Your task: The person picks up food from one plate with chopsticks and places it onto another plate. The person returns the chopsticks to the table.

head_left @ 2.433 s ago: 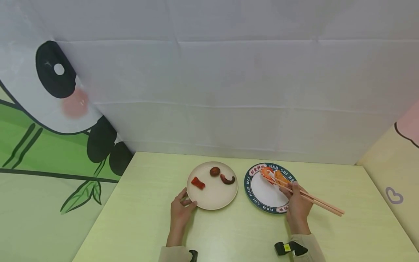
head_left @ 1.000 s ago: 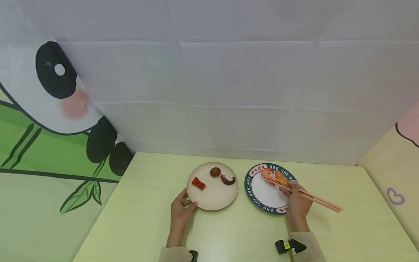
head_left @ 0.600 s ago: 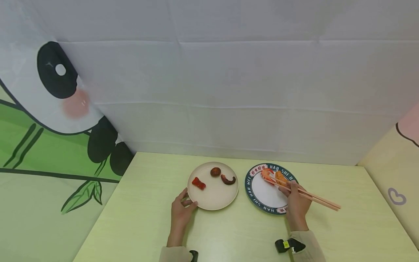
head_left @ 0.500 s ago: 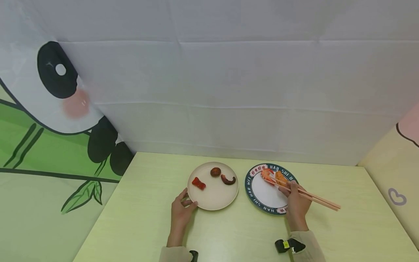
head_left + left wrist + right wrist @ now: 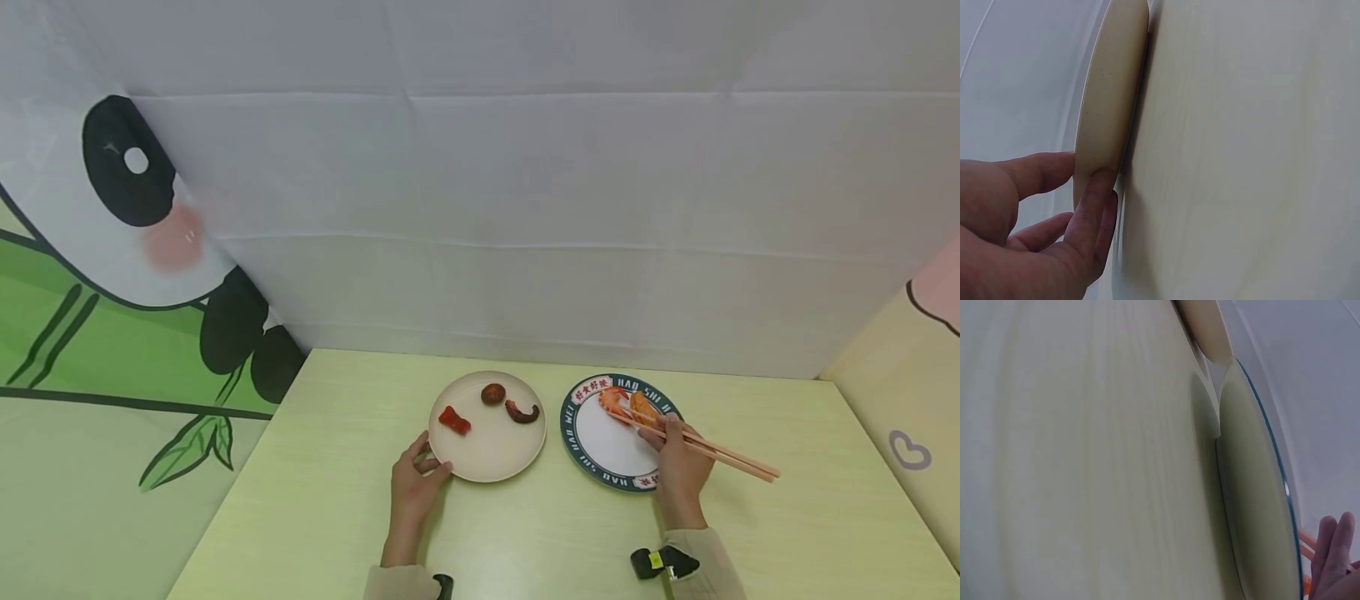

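Observation:
My left hand [image 5: 414,487] pinches the near left rim of a cream plate [image 5: 487,457]; in the left wrist view its thumb and fingers meet the plate wall [image 5: 1107,106]. On that plate lie a red bow-shaped piece [image 5: 454,420], a round brown piece [image 5: 492,394] and a dark curved piece [image 5: 521,412]. With my right hand [image 5: 682,475] I hold wooden chopsticks [image 5: 738,461] over a white plate [image 5: 615,454] with a dark green lettered rim. The chopstick tips reach an orange shrimp [image 5: 613,400]. Beside it sits a golden-orange food piece [image 5: 643,405], partly hidden by the chopsticks.
Both plates rest on a pale yellow-green table [image 5: 540,533], a small gap apart. A white cloth wall [image 5: 525,283] rises behind the table's back edge. Printed cartoon panels stand on the left and right. Each wrist wears a black strap.
The chopsticks' rear ends have shifted slightly left and up since the earliest frame, with the right hand moving very little. The left hand, plates and food pieces stay in place.

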`<action>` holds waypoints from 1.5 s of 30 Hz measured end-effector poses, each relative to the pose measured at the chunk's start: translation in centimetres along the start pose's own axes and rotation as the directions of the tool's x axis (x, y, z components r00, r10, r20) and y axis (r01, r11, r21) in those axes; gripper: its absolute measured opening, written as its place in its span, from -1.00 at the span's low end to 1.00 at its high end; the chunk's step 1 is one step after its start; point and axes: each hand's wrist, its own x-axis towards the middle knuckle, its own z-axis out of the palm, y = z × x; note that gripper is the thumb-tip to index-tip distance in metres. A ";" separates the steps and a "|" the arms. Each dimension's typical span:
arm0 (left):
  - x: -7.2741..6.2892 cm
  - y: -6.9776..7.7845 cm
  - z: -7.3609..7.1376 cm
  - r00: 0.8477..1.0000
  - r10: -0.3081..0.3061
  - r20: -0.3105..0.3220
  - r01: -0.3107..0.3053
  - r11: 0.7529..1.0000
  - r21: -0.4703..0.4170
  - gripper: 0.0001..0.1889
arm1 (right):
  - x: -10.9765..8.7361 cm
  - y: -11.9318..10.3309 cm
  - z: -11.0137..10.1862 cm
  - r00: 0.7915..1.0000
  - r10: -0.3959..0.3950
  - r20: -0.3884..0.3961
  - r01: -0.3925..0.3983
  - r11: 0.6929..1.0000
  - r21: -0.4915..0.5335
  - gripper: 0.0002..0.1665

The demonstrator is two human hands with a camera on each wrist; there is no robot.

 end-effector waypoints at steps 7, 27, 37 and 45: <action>0.1 -0.2 0.0 1.000 0.009 0.002 -0.009 1.000 -0.006 -0.26 | -0.1 -0.1 0.1 0.999 -0.039 -0.005 0.039 0.999 -0.038 -0.54; 0.1 -0.3 0.1 1.000 0.011 0.009 -0.011 1.000 -0.025 -0.26 | -0.1 0.0 0.5 0.997 -0.081 -0.015 0.079 0.993 -0.087 -0.55; 0.0 -0.2 0.2 1.000 0.007 0.011 -0.006 1.000 -0.026 -0.27 | 0.0 0.1 0.6 0.995 -0.096 -0.021 0.092 0.987 -0.133 -0.56; 0.0 -0.2 0.2 1.000 0.002 0.011 -0.002 1.000 -0.023 -0.26 | 0.0 0.0 0.6 0.996 -0.079 -0.028 0.077 0.994 -0.075 -0.57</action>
